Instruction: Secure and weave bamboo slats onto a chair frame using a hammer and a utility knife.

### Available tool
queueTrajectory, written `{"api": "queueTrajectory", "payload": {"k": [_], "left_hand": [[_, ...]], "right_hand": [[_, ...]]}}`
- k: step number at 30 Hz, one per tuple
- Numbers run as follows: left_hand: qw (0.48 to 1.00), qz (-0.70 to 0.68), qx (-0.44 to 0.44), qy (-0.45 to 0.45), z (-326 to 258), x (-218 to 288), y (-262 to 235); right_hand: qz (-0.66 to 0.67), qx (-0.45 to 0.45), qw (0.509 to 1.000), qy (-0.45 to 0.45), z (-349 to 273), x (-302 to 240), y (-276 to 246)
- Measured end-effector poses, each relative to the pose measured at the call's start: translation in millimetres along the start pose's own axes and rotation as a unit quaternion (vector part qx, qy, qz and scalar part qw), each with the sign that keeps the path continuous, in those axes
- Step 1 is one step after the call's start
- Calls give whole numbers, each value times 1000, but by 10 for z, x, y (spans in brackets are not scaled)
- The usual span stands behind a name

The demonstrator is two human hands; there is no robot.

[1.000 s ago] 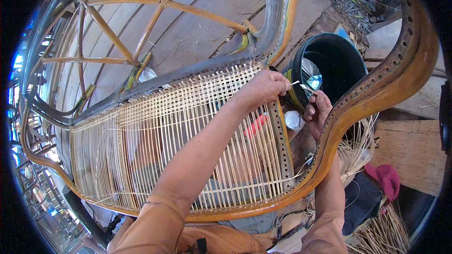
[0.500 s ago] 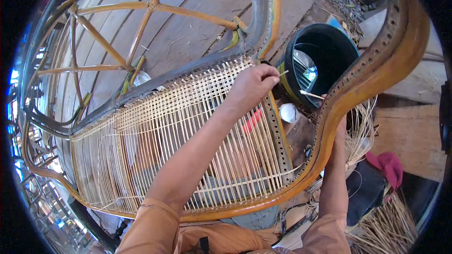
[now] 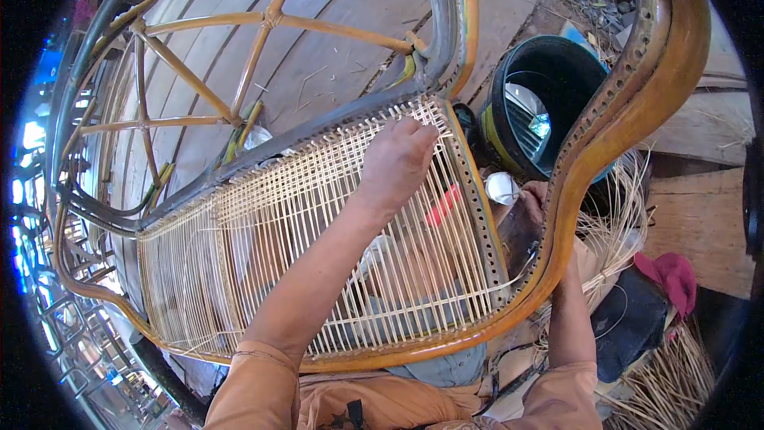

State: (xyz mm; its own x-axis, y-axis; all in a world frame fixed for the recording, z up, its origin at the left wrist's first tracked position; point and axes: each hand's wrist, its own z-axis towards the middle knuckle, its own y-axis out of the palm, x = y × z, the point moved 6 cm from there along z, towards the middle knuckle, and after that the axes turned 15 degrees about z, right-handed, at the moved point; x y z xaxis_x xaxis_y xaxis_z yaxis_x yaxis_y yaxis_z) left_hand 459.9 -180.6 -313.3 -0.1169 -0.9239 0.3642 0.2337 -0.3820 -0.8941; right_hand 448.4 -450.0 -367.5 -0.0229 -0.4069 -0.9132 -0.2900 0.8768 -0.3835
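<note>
A wooden seat frame with a row of drilled holes point(image 3: 477, 223) carries a half-woven panel of pale cane strands point(image 3: 294, 223). My left hand point(image 3: 400, 161) is closed with curled fingers at the panel's upper right, on the strands; what it pinches is hidden. Short cane ends point(image 3: 350, 121) stick up along the far rail. Under the curved side rail point(image 3: 637, 119), my right hand point(image 3: 535, 201) is closed beside a small white cup point(image 3: 502, 189). It grips a thin stick at the cup's mouth; the stick's tip is hard to see.
A dark bucket point(image 3: 497, 111) stands beyond the cup. Loose cane strands point(image 3: 625, 207) hang right of the side rail, near a dark red cap point(image 3: 672, 279) and a bundle of cane point(image 3: 664, 382). A red object point(image 3: 442, 207) shows beneath the weave. Bamboo bracing point(image 3: 270, 20) rises at upper left.
My left hand has moved left and down from the bucket side onto the weave; the short stick it held no longer shows. My right hand has brought the white-tipped stick down to the cup.
</note>
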Motion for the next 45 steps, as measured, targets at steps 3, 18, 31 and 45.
{"api": "queueTrajectory", "payload": {"k": [3, 18, 31, 45], "left_hand": [[999, 36, -1, 18, 20, -8, 2], [973, 204, -52, 92, 186, 162, 105], [951, 266, -92, 129, 298, 316, 79], [943, 277, -121, 139, 320, 469, 230]], "right_hand": [[-90, -17, 996, -10, -5, 157, 46], [-89, -12, 994, -58, 31, 1, 60], [31, 32, 998, -42, -24, -33, 19], [94, 332, 936, -74, -522, -517, -925]]}}
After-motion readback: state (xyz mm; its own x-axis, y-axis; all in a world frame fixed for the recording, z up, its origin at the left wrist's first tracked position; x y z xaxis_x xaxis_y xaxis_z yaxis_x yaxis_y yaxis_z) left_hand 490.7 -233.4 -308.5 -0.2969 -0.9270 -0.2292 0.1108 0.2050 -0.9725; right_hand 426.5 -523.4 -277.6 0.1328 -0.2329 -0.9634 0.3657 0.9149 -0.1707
